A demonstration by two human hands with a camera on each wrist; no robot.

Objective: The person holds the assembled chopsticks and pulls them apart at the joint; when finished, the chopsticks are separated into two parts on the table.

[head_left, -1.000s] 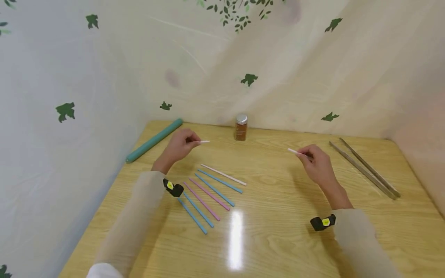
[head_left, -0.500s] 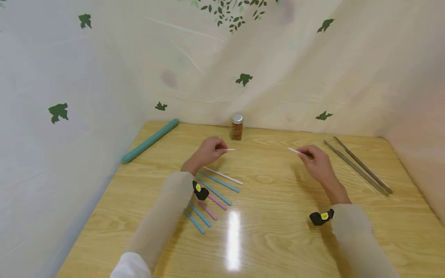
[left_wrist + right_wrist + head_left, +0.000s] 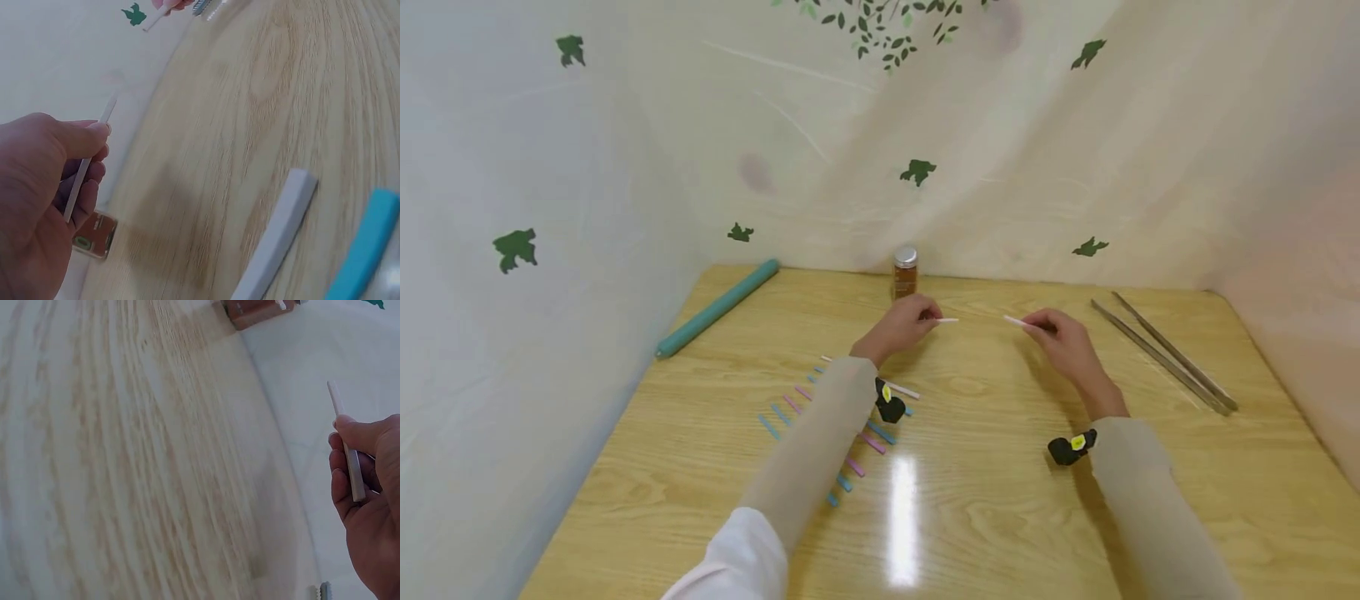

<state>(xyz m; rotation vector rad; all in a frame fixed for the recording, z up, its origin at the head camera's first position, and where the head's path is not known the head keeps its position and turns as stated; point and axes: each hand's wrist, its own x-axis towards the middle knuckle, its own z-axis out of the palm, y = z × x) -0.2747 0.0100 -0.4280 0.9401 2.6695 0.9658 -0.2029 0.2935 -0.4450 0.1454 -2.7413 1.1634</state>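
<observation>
My left hand (image 3: 898,327) pinches a short white stick (image 3: 108,107) between thumb and fingers, its free tip pointing right. Opposite it, my right hand (image 3: 1063,340) pinches another short white stick (image 3: 354,474), whose tip points left. A small gap separates the two tips in the head view, and both hands are raised over the wooden table (image 3: 985,492). Beneath my left forearm lies a row of longer thin sticks: a white stick (image 3: 904,391), several blue sticks (image 3: 365,247) and pink sticks (image 3: 873,443). The sleeve hides their middles.
Behind my left hand stands a silver-capped jar (image 3: 906,271) with brown contents. A green rod (image 3: 718,308) lies along the left table edge. Two long metal strips (image 3: 1165,354) lie at the right. A pale cloth wall (image 3: 820,142) with green leaf shapes closes off the back.
My left hand has moved right with its white stick, passing over the row of sticks. My right hand has shifted slightly left in view, still holding its stick. The gap between the tips has narrowed.
</observation>
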